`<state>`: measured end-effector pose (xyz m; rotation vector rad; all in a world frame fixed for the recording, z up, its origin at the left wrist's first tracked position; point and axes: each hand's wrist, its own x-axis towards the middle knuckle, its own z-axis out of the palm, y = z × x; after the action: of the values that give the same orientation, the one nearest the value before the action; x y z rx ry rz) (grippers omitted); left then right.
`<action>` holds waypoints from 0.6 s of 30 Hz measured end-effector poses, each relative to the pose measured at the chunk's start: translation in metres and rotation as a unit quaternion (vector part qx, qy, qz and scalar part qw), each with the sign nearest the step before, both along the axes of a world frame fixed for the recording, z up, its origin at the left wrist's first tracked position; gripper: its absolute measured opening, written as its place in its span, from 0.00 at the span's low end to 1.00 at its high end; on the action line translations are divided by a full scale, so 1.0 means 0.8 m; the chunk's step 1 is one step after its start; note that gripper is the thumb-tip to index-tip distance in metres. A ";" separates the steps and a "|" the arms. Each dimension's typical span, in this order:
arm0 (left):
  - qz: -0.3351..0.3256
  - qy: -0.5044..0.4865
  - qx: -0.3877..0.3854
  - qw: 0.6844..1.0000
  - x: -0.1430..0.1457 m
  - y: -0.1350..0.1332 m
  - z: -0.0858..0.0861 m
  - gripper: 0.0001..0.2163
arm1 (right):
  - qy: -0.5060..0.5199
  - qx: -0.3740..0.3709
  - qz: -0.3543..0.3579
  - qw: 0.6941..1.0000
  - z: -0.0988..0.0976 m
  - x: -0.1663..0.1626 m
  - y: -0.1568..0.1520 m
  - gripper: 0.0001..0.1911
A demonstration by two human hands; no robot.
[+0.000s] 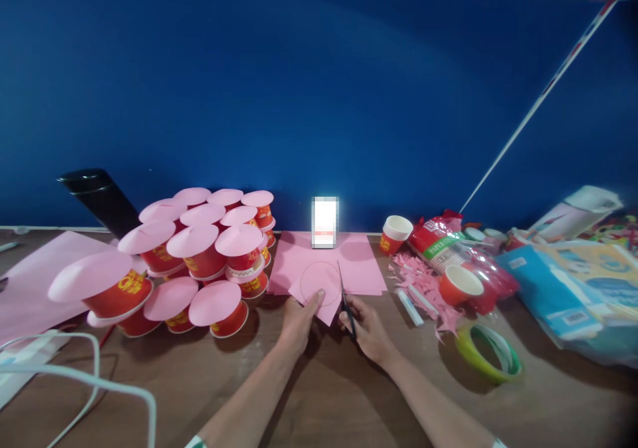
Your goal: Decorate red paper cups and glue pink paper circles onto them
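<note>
My left hand [300, 318] pinches the lower edge of a small pink paper sheet [319, 284] that has a circle outlined on it. In my right hand [367, 328] is a pair of scissors [347, 305] with black handles, the blades pointing away from me at the sheet's right edge. Whether the blades are parted is too fine to tell. Beneath and behind lies a larger pink paper stack [366, 262]. To the left stand several red paper cups [201, 262], stacked and topped with pink paper discs [214, 303].
A phone-like bright screen [325, 219] stands against the blue wall. At right are white-rimmed cups [397, 228], pink paper scraps [416, 276], a glue stick [409, 307], a green tape roll [488, 355] and a blue packet [553, 288]. A black bottle [102, 199] and white cable [119, 386] are left.
</note>
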<state>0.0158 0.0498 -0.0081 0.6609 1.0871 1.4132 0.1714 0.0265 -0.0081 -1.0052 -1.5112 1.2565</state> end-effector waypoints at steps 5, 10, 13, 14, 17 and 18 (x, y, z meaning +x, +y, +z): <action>0.003 0.004 -0.005 1.000 0.000 0.000 0.000 0.24 | -0.007 -0.004 -0.005 1.000 0.001 0.000 0.000 0.20; 0.000 0.007 -0.004 1.000 0.000 0.000 -0.001 0.25 | -0.010 -0.008 -0.007 1.000 0.001 0.000 -0.001 0.21; 0.002 0.006 -0.004 1.000 0.000 0.000 -0.001 0.26 | -0.011 -0.011 -0.008 1.000 0.003 0.000 -0.001 0.20; 0.001 0.008 -0.004 1.000 0.000 0.000 -0.001 0.26 | -0.010 -0.013 -0.009 1.000 0.003 0.000 -0.001 0.19; -0.002 0.018 -0.005 1.000 -0.001 0.000 -0.001 0.25 | -0.010 -0.017 -0.013 1.000 0.003 -0.001 -0.001 0.20; -0.001 0.019 -0.003 1.000 -0.001 0.000 -0.001 0.25 | -0.010 -0.017 -0.013 1.000 0.003 -0.001 -0.001 0.20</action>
<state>0.0154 0.0498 -0.0085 0.6858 1.1197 1.3998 0.1709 0.0258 -0.0057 -1.0597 -1.4922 1.2599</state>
